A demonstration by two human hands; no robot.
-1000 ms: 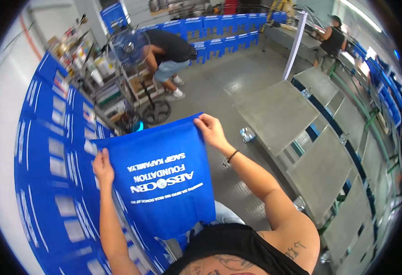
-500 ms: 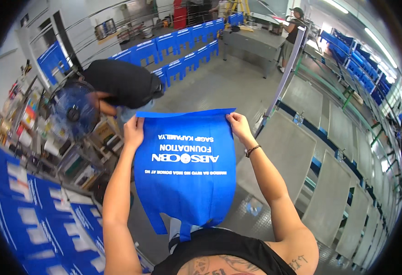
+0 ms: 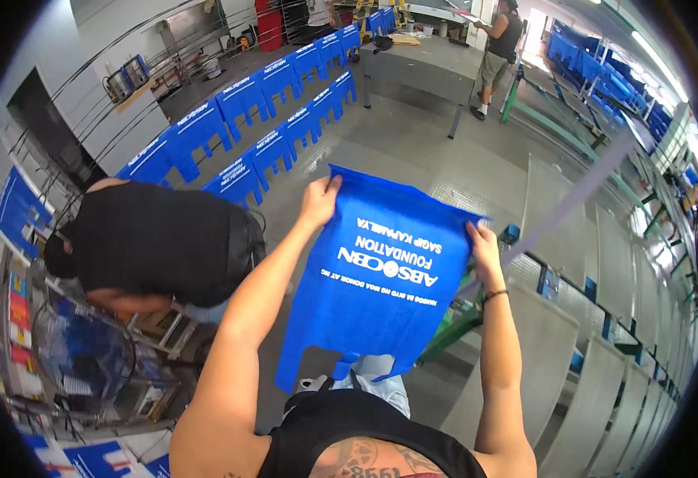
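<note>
A blue fabric panel [image 3: 365,319] with white print hangs in front of me, its lettering upside down in my view. Its lower edge has a cutout between two strip-like ends. My left hand [image 3: 322,202] pinches the top left corner, while my right hand [image 3: 486,248] grips the top right corner. Between the hands the top edge is stretched and slants down to the right. The lower end reaches close to my lap.
At the left a person in black [image 3: 158,243] bends over beside a fan [image 3: 86,350]. Similar blue panels [image 3: 241,103] hang in rows on lines. A grey table [image 3: 420,64] and another person [image 3: 500,48] are farther back. Racks of grey trays [image 3: 516,350] line the right.
The panel and both hands have shifted right, and the panel now tilts. My view has turned, so the bending person and the hanging rows sit farther left. The grip has stayed the same.
</note>
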